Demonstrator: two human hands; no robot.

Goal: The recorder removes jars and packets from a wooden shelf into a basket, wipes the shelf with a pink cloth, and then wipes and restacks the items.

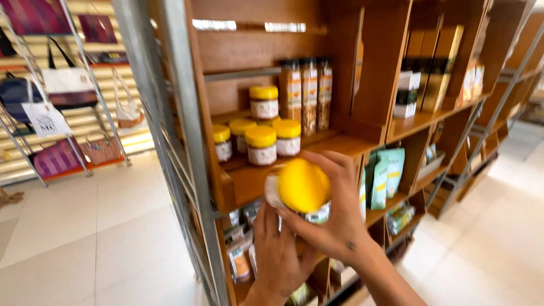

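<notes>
Jar (300,188) in both hands, that is what you have here: a small one with a yellow lid, turned so the lid faces you, held just in front of the wooden shelf (340,146) edge. Your right hand (334,218) wraps it from the right and over the top, fingers curled across the lid's rim and the glass, closed firmly on it. Your left hand (277,255) comes up from below, fingers pressed against the underside and the label, so the jar is cradled between the two. Judging by this, you are midway through handling a single jar at the shelf front; whether it is coming off or going on cannot be told from this view. Whatever follows calls for keeping it level and clear of the shelf lip. Just behind and above your grip stand the other jars (262,144), same yellow lids, grouped on the shelf board, one more perched higher at the back. Tall packets (309,93) stand to their right. Lower right, green pouches (388,173) sit well apart from your hands.
</notes>
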